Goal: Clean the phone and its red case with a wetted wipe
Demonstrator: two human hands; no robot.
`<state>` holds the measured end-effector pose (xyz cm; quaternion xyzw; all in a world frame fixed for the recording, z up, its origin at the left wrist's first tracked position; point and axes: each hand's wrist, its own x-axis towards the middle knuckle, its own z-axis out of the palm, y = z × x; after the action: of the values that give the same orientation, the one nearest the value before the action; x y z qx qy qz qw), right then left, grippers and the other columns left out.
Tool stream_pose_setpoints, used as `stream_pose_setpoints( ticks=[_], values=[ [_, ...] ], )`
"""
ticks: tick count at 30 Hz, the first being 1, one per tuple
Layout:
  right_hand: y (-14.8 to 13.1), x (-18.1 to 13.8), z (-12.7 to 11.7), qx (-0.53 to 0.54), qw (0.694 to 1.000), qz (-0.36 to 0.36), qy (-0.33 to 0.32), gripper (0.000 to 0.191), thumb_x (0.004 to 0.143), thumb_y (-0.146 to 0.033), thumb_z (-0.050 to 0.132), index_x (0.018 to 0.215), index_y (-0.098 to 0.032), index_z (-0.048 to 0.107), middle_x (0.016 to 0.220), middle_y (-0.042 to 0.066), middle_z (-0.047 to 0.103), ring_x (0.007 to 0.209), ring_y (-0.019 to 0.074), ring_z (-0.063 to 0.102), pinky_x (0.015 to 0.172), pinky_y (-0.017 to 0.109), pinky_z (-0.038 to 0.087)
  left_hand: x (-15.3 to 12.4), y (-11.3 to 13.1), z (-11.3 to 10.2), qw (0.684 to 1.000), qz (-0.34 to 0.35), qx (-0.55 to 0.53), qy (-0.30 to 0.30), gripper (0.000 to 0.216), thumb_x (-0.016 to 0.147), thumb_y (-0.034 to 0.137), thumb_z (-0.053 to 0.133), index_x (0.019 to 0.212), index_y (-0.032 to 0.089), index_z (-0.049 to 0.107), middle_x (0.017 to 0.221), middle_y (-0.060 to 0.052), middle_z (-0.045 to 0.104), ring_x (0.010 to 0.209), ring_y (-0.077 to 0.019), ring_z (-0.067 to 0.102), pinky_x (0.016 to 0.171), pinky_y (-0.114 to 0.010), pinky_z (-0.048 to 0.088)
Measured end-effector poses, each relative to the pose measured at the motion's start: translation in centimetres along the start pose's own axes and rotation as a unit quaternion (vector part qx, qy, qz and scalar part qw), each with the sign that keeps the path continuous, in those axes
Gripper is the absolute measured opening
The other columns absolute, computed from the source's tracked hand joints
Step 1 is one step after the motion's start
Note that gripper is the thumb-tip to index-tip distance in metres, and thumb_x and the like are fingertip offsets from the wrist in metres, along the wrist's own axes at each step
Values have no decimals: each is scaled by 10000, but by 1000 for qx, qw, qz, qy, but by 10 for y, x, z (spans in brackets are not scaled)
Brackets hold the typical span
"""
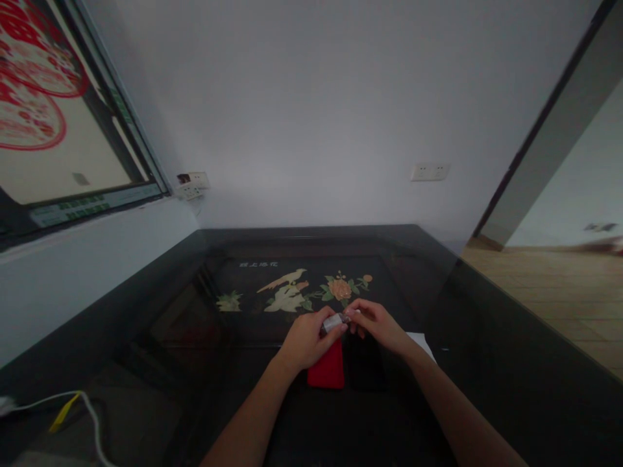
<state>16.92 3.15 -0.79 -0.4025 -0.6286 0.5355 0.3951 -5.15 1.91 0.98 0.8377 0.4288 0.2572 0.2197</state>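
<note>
My left hand (pixel 307 337) is wrapped round a small bottle-like object (pixel 333 322), grey-white with a darker end; its exact kind is too small to make out. The fingers of my right hand (pixel 372 322) are pinched together at the right end of this object, so both hands meet there. Just below my left hand a flat red rectangular item (pixel 327 368) lies on the dark tabletop (pixel 311 428), its upper part covered by the hand. Beside it on the right is a flat black item (pixel 366 370), hard to see against the dark surface. A piece of white paper (pixel 422 342) shows partly behind my right forearm.
Beneath the glossy top is a picture of a bird and flowers (pixel 338 288). A white cable (pixel 92 412) with a yellow tag (pixel 63 413) lies at the lower left. The table meets a wall with sockets (pixel 429 172); a window (pixel 63 130) is on the left.
</note>
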Motion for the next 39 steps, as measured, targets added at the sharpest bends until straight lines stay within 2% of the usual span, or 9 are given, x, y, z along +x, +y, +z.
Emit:
stream_pose_setpoints(
  ticks=[8, 12, 16, 22, 26, 31, 34, 37, 39],
  values=[
    [-9, -3, -5, 40, 999, -13, 14, 375, 806, -495, 786, 1045, -226, 680, 960, 23, 661, 753, 148, 598, 600, 253, 458, 0, 1, 0, 1000, -5, -7, 8, 313, 1000, 501, 486, 1030, 230, 639, 785, -5, 669, 729, -178, 634, 655, -247, 380],
    [-5, 0, -2, 30, 999, 11, 13, 414, 843, -583, 710, 993, -199, 682, 866, 29, 658, 739, 170, 627, 566, 256, 467, 0, 0, 1, 1000, -10, 2, 6, 303, 995, 496, 497, 1038, 231, 639, 802, -11, 675, 741, -183, 637, 653, -247, 378],
    [-3, 0, -3, -2, 1000, 17, 5, 379, 861, -553, 706, 965, -189, 692, 765, 16, 664, 698, 166, 624, 587, 265, 471, 0, 0, 1, 1000, -9, 1, 4, 289, 996, 487, 503, 1026, 231, 634, 818, -11, 682, 746, -181, 640, 645, -246, 371],
    [-4, -2, -10, -14, 1000, -7, -13, 349, 886, -499, 702, 1088, -215, 692, 901, 34, 707, 779, 173, 635, 622, 270, 474, 0, -1, 2, 1000, -19, 4, 1, 313, 999, 505, 485, 1014, 229, 631, 803, -15, 673, 735, -183, 636, 635, -249, 364],
    [-2, -2, -14, -9, 1000, -15, 6, 375, 845, -488, 747, 1090, -209, 695, 957, 44, 711, 775, 170, 636, 631, 274, 480, 0, -2, 2, 999, -37, 6, 4, 336, 1001, 524, 472, 1001, 226, 628, 770, -13, 652, 727, -187, 628, 641, -255, 375],
    [-1, 3, -20, 8, 993, -9, 120, 430, 821, -539, 743, 1079, -201, 686, 895, 52, 700, 808, 202, 660, 611, 275, 491, 2, -6, 5, 996, -27, -23, 82, 324, 1023, 475, 440, 1010, 208, 622, 974, -62, 645, 925, -209, 619, 843, -310, 462],
    [4, 6, -26, 27, 980, 4, 199, 451, 798, -582, 746, 1056, -216, 692, 978, 61, 688, 810, 196, 657, 584, 261, 492, 4, -14, 8, 988, -39, -48, 144, 309, 1044, 424, 392, 1101, 209, 608, 1103, -93, 611, 1029, -218, 599, 951, -359, 467],
    [12, 9, -30, 61, 971, 9, 229, 444, 785, -599, 755, 1013, -225, 688, 1041, 69, 681, 807, 190, 653, 570, 251, 494, 6, -26, 12, 979, -61, -48, 189, 277, 1049, 372, 381, 1143, 208, 583, 1144, -105, 597, 1101, -234, 582, 1024, -406, 448],
    [15, 9, -30, 88, 969, 6, 229, 433, 794, -616, 742, 948, -217, 670, 968, 59, 674, 754, 178, 634, 547, 247, 476, 8, -35, 13, 973, -74, -32, 217, 233, 1032, 347, 422, 1130, 197, 570, 1154, -116, 595, 1123, -252, 576, 1036, -432, 445]
  ],
)
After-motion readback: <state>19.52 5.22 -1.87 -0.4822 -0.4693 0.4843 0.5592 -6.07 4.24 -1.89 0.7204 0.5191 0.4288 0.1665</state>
